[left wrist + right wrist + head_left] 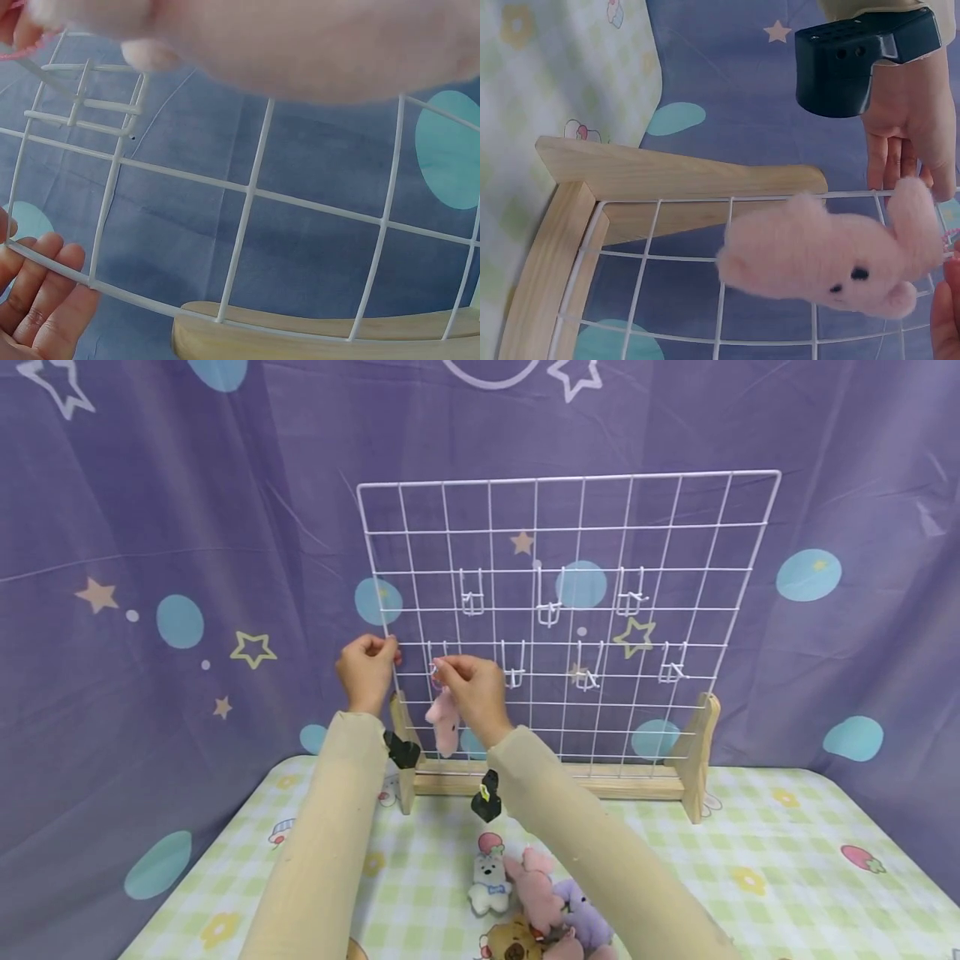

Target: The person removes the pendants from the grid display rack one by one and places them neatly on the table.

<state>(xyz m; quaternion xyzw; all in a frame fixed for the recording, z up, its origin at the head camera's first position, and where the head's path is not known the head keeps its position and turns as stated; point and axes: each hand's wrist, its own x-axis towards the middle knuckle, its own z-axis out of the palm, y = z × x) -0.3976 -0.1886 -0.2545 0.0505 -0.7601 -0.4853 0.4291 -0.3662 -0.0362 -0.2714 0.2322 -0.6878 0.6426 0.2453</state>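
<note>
A white wire grid rack [570,478] stands upright in wooden feet. At its left edge my left hand [366,672] grips the side wire between thumb and fingers. My right hand [476,693] pinches the pink loop of a plush keychain [446,725], at the lower-left hook [109,106]. The pink plush toy [821,255] hangs down in front of the grid. Whether its loop is over the hook's tip cannot be told, since the fingers cover that spot.
Several other white hooks [547,614] sit in two rows on the grid. On the checked tablecloth [795,860] below lie more plush keychains, among them a white bear [490,885], a purple one [585,920] and a brown one [513,941]. A purple curtain [187,485] hangs behind.
</note>
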